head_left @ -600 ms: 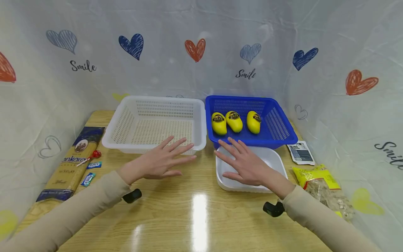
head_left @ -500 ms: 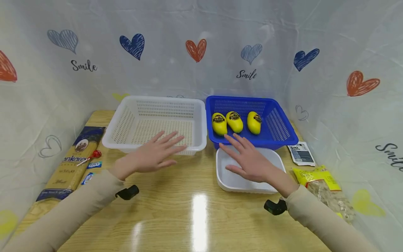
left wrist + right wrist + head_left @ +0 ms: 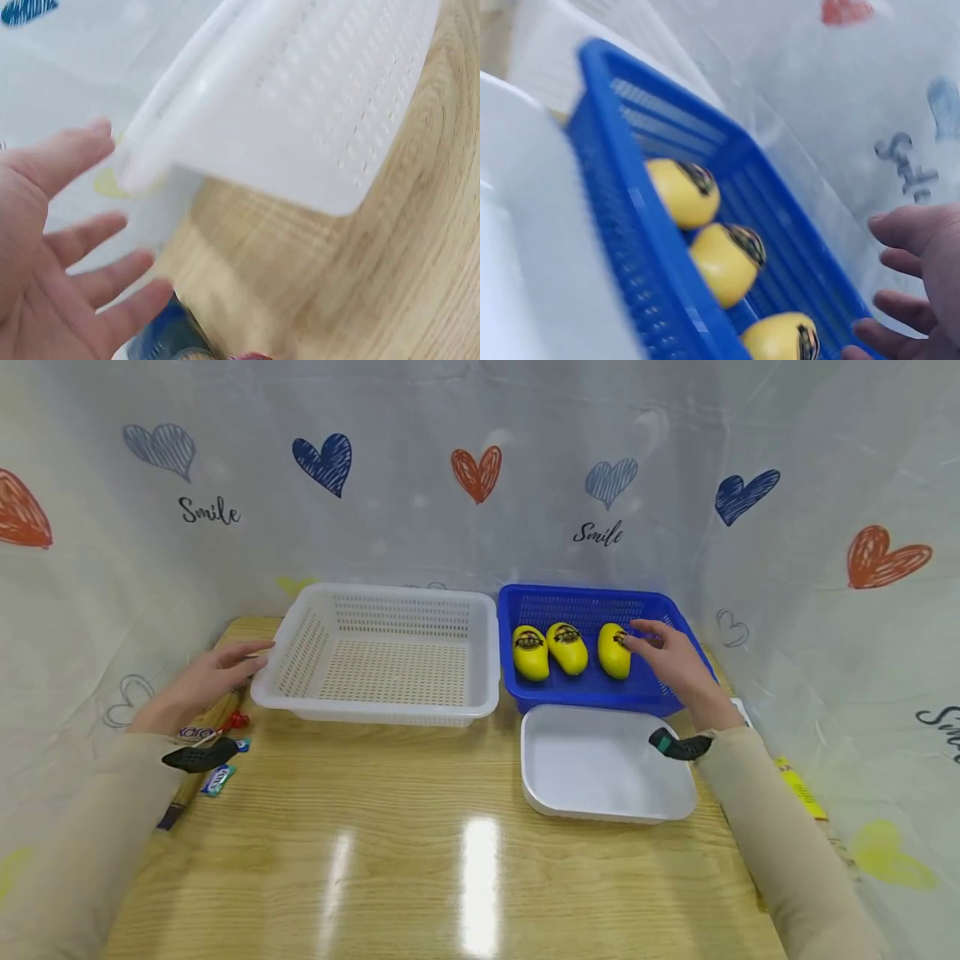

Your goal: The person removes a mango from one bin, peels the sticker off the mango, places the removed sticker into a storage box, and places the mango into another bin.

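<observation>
Beside the left rim of a white slotted basket point(image 3: 367, 708) is my left hand point(image 3: 206, 687), thumb and fingers parted and holding nothing. In the left wrist view a small gap shows between thumb and basket point(image 3: 277, 127). My right hand point(image 3: 684, 672) hovers over the right part of a blue basket point(image 3: 592, 699), fingers loosely bent, fingertips close to the rightmost yellow mango point(image 3: 613, 653). The right wrist view shows nothing in that hand point(image 3: 922, 285). Two more mangoes, a middle one point(image 3: 567, 650) and a left one point(image 3: 531, 656), lie in the blue basket; all have dark labels.
In front of the blue basket stands a white tub point(image 3: 603, 768). At the left, a pasta packet point(image 3: 183, 789), a red lollipop point(image 3: 237, 720) and small wrapped sweets point(image 3: 217, 781) lie partly under my arm. A yellow packet point(image 3: 802, 789) shows past the right sleeve. A curtain hangs behind.
Both hands have moved apart: the left went left to the white basket's side, the right went forward and right over the blue basket. The baskets, tub and mangoes stay in place.
</observation>
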Tool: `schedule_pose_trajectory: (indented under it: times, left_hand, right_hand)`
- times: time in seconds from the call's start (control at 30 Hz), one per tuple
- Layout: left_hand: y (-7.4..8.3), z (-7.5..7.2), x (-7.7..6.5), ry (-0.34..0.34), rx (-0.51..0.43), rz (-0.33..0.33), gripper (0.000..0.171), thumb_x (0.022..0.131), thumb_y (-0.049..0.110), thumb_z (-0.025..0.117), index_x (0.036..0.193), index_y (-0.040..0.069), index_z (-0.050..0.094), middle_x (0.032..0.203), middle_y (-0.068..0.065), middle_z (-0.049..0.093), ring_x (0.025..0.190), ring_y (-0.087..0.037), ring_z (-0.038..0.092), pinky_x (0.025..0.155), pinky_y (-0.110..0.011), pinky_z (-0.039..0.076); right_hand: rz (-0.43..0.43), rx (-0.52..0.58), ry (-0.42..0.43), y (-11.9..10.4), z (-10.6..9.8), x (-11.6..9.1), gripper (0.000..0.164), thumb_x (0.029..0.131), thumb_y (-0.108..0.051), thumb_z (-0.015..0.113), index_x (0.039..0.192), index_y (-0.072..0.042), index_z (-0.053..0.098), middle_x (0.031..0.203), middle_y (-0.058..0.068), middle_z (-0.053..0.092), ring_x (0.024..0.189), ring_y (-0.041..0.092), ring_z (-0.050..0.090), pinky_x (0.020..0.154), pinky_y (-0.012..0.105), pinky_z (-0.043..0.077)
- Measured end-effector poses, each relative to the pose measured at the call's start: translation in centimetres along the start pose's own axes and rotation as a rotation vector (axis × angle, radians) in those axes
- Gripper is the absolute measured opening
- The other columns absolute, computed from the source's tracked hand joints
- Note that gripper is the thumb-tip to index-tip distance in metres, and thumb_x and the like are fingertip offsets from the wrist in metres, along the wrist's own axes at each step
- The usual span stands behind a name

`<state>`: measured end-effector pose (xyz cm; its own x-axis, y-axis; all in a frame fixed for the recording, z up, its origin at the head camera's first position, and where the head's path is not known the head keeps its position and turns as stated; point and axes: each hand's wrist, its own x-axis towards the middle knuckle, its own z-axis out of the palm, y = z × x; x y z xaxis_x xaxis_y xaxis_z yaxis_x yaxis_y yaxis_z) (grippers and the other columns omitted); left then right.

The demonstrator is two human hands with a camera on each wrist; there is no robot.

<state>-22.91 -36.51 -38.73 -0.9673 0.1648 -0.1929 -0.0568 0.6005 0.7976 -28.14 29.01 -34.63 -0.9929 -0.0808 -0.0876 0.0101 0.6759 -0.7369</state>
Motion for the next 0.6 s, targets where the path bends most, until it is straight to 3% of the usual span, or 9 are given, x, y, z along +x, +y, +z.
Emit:
schedule_pose_trajectory:
  times: [0.03, 0.13, 0.2, 0.37, 0.6]
  left_hand:
    - [-0.5, 0.0, -0.1, -0.002, -0.02, 0.001, 0.065, 0.102, 0.047, 0.043, 0.156, 0.016, 0.026, 0.149, -0.018, 0.034, 0.127, -0.025, 0.044, 0.104, -0.047, 0.039]
    - [-1.4, 0.2, -0.1, 0.004, -0.077, 0.016, 0.062, 0.102, 0.044, 0.046, 0.154, 0.016, 0.03, 0.147, -0.008, 0.038, 0.113, -0.002, 0.053, 0.092, -0.023, 0.047]
    - [-1.6, 0.4, 0.0, 0.011, -0.134, 0.037, 0.059, 0.102, 0.04, 0.048, 0.153, 0.014, 0.033, 0.143, -0.004, 0.041, 0.107, 0.004, 0.054, 0.086, -0.017, 0.048]
    - [-1.4, 0.9, 0.2, 0.0, -0.21, 0.05, 0.058, 0.103, 0.037, 0.048, 0.152, 0.012, 0.033, 0.139, -0.003, 0.042, 0.105, -0.001, 0.056, 0.084, -0.02, 0.05]
    - [-2.4, 1.2, 0.5, -0.01, -0.368, 0.002, 0.059, 0.102, 0.037, 0.048, 0.153, 0.013, 0.029, 0.141, 0.0, 0.037, 0.108, -0.004, 0.055, 0.085, -0.023, 0.051]
  right_hand:
    - [0.032, 0.025, -0.019, 0.3, -0.2, 0.7, 0.07, 0.098, -0.051, 0.051, 0.154, -0.014, 0.031, 0.155, 0.017, 0.03, 0.137, 0.038, 0.034, 0.111, 0.057, 0.027]
    - [0.095, 0.096, -0.057, 1.5, -0.5, 2.9, 0.068, 0.1, -0.045, 0.051, 0.155, -0.012, 0.028, 0.157, 0.016, 0.026, 0.139, 0.038, 0.032, 0.111, 0.054, 0.028]
    - [0.125, 0.131, -0.069, 2.4, -0.4, 4.1, 0.066, 0.102, -0.041, 0.05, 0.156, -0.011, 0.025, 0.158, 0.016, 0.023, 0.14, 0.037, 0.031, 0.111, 0.052, 0.029]
    - [0.199, 0.223, -0.119, 4.1, -0.1, 5.8, 0.063, 0.104, -0.032, 0.048, 0.156, -0.009, 0.021, 0.161, 0.017, 0.016, 0.144, 0.037, 0.023, 0.113, 0.052, 0.026]
    - [0.267, 0.315, -0.247, 4.4, 0.6, 7.3, 0.064, 0.104, -0.025, 0.049, 0.157, -0.012, 0.017, 0.163, 0.013, 0.006, 0.147, 0.035, 0.011, 0.115, 0.054, 0.02]
